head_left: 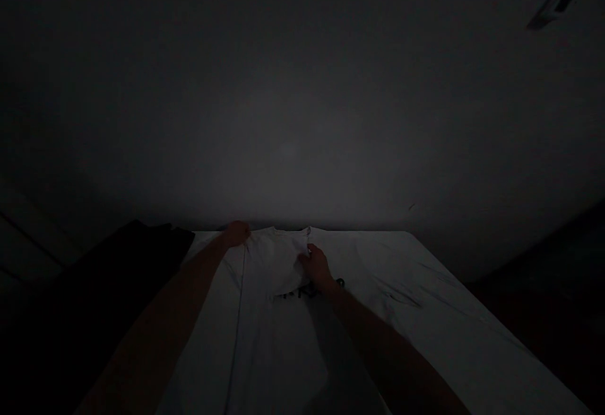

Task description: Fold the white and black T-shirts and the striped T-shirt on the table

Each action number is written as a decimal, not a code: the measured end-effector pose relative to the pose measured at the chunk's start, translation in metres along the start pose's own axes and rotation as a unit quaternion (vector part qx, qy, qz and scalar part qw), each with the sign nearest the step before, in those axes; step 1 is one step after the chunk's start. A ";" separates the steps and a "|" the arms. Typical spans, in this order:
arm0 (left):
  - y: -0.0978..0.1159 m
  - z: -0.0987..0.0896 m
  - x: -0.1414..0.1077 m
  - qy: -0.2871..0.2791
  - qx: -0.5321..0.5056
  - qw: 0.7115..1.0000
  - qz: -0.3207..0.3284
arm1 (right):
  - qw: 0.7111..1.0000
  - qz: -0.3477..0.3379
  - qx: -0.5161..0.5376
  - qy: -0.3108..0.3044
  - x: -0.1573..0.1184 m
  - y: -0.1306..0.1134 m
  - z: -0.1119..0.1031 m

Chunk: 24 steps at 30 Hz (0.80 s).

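**Left hand and right hand grip a white T-shirt**

From the head view, we see a dark cloth heaped just left of the pale sheet, and a grey wall beyond. The thin, soft shirt lies flat at the far end of the sheet. Our left hand pinches its far edge, left of the collar; our right hand closes on a fold beside the collar, above dark lettering.
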<state>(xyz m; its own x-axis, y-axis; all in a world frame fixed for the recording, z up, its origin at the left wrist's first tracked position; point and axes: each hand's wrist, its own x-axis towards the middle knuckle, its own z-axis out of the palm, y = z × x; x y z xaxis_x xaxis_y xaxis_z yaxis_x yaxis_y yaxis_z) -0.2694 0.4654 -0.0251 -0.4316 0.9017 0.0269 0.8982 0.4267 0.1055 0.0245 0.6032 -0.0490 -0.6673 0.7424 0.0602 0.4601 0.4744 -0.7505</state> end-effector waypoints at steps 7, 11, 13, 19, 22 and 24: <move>-0.003 0.005 -0.003 -0.017 0.011 1.000 -0.024 | 1.000 0.026 -0.008 0.000 -0.011 -0.009 -0.002; 0.001 0.009 -0.003 -0.004 0.009 0.999 -0.042 | 0.999 0.032 0.001 -0.001 -0.015 -0.011 -0.003; 0.002 0.010 -0.004 0.003 0.004 0.999 -0.051 | 0.999 0.037 0.011 -0.006 -0.017 -0.012 -0.002; 0.004 0.010 -0.013 0.040 -0.027 0.995 -0.085 | 0.998 0.051 0.031 0.009 -0.023 -0.012 -0.001; 0.005 0.010 -0.018 0.058 -0.048 0.993 -0.094 | 0.998 0.059 0.015 0.012 -0.030 -0.011 -0.003; 0.005 0.011 -0.021 0.069 -0.059 0.991 -0.095 | 0.998 0.057 0.008 0.014 -0.034 -0.010 -0.004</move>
<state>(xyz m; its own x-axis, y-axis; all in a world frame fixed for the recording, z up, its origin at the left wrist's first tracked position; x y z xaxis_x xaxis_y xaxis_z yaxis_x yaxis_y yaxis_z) -0.2548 0.4494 -0.0361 -0.6069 0.7840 0.1303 0.7868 0.5696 0.2377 0.0451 0.5748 -0.0405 -0.5949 0.8038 -0.0080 0.5227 0.3792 -0.7635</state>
